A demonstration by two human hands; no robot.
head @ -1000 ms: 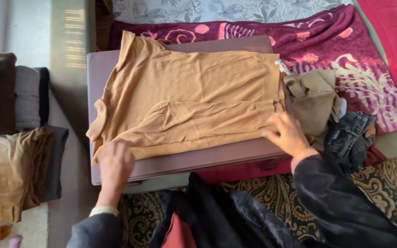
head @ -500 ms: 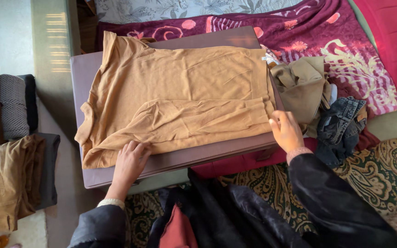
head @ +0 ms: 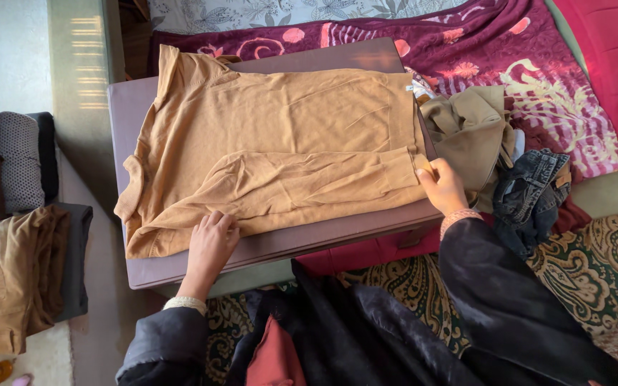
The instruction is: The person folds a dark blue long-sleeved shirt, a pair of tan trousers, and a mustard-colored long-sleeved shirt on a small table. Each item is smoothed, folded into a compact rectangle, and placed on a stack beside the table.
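Note:
A mustard-tan shirt (head: 273,143) lies spread on a mauve folding board (head: 309,246), its near side folded over lengthwise. My left hand (head: 210,246) rests at the near edge of the shirt, fingers curled on the fabric fold. At the shirt's right end, my right hand (head: 443,187) pinches the corner of the folded layer. Both sleeves are black.
An olive garment (head: 470,136) and dark denim (head: 534,193) are heaped right of the board on a maroon patterned blanket (head: 538,78). Stacks of folded clothes (head: 16,279) stand at the left. Black cloth (head: 337,329) lies in my lap, over a patterned rug (head: 595,271).
My left hand slid from the shirt's left corner to the middle of its near edge. My right hand moved up to the shirt's right corner. The view shifted slightly.

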